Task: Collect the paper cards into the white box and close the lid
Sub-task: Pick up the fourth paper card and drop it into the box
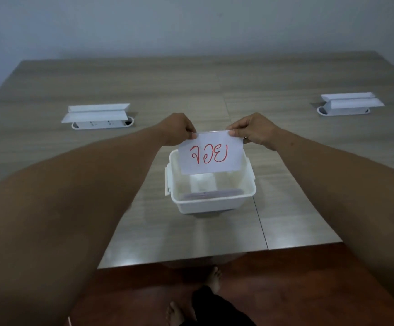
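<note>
Head view: both hands' grip (pixel 211 135) pinches card (pixel 211 156) above white box (pixel 211 203).

The white paper card (pixel 211 154) bears red handwriting, the box (pixel 209 196) is white, the table (pixel 191 78) grey-brown woodgrain.

A single wide-angle view is given, taken from head height and directed forward and steeply down. The grey wood-grain table (pixel 144 90) is seen from its near edge, which crosses the lower third of the frame, and its far edge is met by a pale wall. Both bare forearms are stretched away from the lens, so the nearest parts are shown large. The red-brown floor (pixel 285 278) and bare feet are caught at the bottom. No second view is provided.
</note>
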Action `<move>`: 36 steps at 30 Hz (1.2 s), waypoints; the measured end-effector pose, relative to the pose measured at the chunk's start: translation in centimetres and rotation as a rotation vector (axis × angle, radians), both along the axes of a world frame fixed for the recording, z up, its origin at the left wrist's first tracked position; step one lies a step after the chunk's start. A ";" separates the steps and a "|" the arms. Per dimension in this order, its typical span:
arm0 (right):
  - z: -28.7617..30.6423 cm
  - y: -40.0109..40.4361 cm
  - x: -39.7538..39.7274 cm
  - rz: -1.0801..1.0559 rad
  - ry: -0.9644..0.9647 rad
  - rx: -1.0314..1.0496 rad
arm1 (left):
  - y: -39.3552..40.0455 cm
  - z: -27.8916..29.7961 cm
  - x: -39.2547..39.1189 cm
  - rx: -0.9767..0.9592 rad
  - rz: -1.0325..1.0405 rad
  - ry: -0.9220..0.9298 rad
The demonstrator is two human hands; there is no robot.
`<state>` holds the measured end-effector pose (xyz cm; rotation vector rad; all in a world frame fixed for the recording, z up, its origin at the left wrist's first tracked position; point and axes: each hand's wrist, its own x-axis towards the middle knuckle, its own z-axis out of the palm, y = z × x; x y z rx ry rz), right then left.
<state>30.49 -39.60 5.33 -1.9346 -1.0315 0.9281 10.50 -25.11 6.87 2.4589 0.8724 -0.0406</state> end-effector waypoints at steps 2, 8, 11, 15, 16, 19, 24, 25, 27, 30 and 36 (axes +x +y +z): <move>-1.4 -1.4 -1.3 0.010 -0.046 -0.019 | -1.4 -1.4 -1.3 -0.031 0.005 0.002; -5.5 -4.1 -4.0 0.028 -0.141 -0.070 | -4.6 -5.1 -3.9 -0.091 0.007 0.054; -7.1 -5.1 -4.7 0.106 -0.235 -0.150 | -5.7 -7.0 -4.5 -0.114 0.006 0.108; -8.1 -5.4 -4.8 0.219 -0.320 -0.221 | -6.8 -8.9 -4.9 -0.134 0.031 0.133; -8.3 -5.4 -4.7 0.242 -0.324 -0.242 | -7.1 -9.3 -4.9 -0.137 0.035 0.144; -8.9 -5.8 -4.4 0.276 -0.328 -0.277 | -7.8 -10.0 -4.4 -0.126 0.022 0.170; -8.7 -5.2 -3.7 0.337 -0.313 -0.321 | -7.6 -9.4 -4.0 -0.176 0.052 0.198; -8.3 -4.8 -3.5 0.325 -0.313 -0.325 | -7.3 -9.1 -4.0 -0.180 0.070 0.184; -7.3 -3.9 -3.3 0.268 -0.293 -0.300 | -6.7 -8.3 -4.3 -0.161 0.106 0.140; -5.6 -2.3 -3.7 0.207 -0.303 -0.220 | -5.4 -6.7 -5.1 -0.123 0.157 0.080; -3.7 3.7 -6.7 0.146 -0.453 -0.087 | -0.2 -3.9 -9.3 -0.053 0.249 0.043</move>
